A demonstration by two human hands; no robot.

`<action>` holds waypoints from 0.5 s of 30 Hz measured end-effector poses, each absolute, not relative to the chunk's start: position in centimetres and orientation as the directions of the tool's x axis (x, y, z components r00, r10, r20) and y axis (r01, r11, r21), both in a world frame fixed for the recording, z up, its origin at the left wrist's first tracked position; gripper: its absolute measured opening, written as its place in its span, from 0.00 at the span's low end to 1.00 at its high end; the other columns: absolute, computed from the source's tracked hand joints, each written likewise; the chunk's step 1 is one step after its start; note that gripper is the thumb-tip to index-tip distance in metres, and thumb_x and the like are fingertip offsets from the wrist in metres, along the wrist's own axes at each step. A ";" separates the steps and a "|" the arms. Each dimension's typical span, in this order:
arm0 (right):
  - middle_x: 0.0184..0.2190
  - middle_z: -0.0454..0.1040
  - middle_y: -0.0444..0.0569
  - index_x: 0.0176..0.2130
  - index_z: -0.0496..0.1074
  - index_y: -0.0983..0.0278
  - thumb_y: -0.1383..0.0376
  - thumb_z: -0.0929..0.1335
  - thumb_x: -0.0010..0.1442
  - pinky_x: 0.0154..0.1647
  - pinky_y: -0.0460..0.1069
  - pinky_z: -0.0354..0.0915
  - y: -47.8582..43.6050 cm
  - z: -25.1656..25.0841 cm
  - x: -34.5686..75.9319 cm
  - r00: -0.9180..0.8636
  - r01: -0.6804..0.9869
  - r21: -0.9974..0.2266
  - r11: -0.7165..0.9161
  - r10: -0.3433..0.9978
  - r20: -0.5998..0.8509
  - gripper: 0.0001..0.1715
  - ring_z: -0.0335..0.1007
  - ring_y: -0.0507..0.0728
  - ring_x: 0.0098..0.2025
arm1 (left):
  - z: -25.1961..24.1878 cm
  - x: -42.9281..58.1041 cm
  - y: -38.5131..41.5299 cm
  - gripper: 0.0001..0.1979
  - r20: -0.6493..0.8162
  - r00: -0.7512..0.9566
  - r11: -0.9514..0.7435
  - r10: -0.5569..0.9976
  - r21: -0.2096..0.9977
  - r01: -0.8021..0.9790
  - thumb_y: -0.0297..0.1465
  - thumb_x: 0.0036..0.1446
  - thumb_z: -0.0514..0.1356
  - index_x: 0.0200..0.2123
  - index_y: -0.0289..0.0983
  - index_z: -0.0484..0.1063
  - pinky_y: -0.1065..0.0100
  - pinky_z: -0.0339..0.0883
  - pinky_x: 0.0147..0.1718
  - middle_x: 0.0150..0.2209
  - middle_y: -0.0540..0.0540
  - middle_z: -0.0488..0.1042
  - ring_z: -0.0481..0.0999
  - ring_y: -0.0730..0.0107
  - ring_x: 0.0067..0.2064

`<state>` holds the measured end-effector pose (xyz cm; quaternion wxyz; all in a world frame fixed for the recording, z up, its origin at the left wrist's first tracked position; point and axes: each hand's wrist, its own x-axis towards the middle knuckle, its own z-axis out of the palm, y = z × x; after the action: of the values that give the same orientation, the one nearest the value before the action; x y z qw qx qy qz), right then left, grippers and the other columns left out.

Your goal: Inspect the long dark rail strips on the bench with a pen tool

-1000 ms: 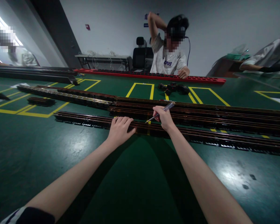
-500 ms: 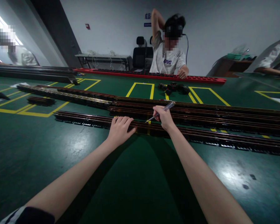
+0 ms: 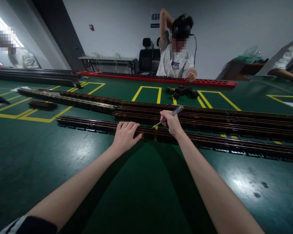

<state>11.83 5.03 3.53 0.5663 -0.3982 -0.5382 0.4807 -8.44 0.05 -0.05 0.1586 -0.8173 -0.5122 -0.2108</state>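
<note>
A long dark rail (image 3: 217, 144) with small teeth along its edge lies across the green table (image 3: 63, 152), nearest to me. My left hand (image 3: 125, 135) rests on it, fingers curled over its top. Just to the right, my right hand (image 3: 171, 123) pinches a thin silver pen-like tool (image 3: 169, 116), its tip pointing down at the same rail. Several more long dark rails (image 3: 210, 118) lie side by side just behind it.
Yellow tape boxes (image 3: 147, 94) mark the table. A short dark rail piece (image 3: 43, 105) lies at the left, small black parts (image 3: 182, 92) and a long red tray (image 3: 161, 79) at the far side. A person (image 3: 177, 55) sits opposite; another's arm (image 3: 280, 70) shows at right.
My hands and the tool have stayed where they were. The person opposite has raised an arm higher behind the head and shifted slightly.
</note>
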 end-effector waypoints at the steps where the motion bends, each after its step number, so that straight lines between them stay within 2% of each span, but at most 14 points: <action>1: 0.09 0.54 0.39 0.12 0.62 0.64 0.63 0.66 0.49 0.14 0.44 0.44 5.0 3.5 11.8 -0.041 -0.115 -0.968 0.222 0.973 0.228 0.19 0.49 0.45 0.12 | 0.0 -8.4 0.0 0.16 0.503 0.387 -0.425 0.773 -0.043 0.904 0.39 0.61 0.53 0.48 0.37 0.69 0.53 0.58 0.50 0.46 0.41 0.76 0.71 0.55 0.48; 15: 0.09 0.54 0.39 0.11 0.62 0.64 0.62 0.66 0.48 0.14 0.44 0.43 5.1 3.5 11.8 -0.041 -0.114 -0.970 0.213 0.975 0.218 0.19 0.48 0.45 0.12 | 0.0 -8.3 0.0 0.17 0.496 0.373 -0.414 0.784 -0.028 0.910 0.39 0.60 0.53 0.47 0.36 0.70 0.53 0.58 0.50 0.46 0.41 0.76 0.72 0.54 0.48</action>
<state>11.85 5.09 3.46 0.5645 -0.4012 -0.5363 0.4825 -8.33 -0.02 0.04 0.1503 -0.8147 -0.5198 -0.2087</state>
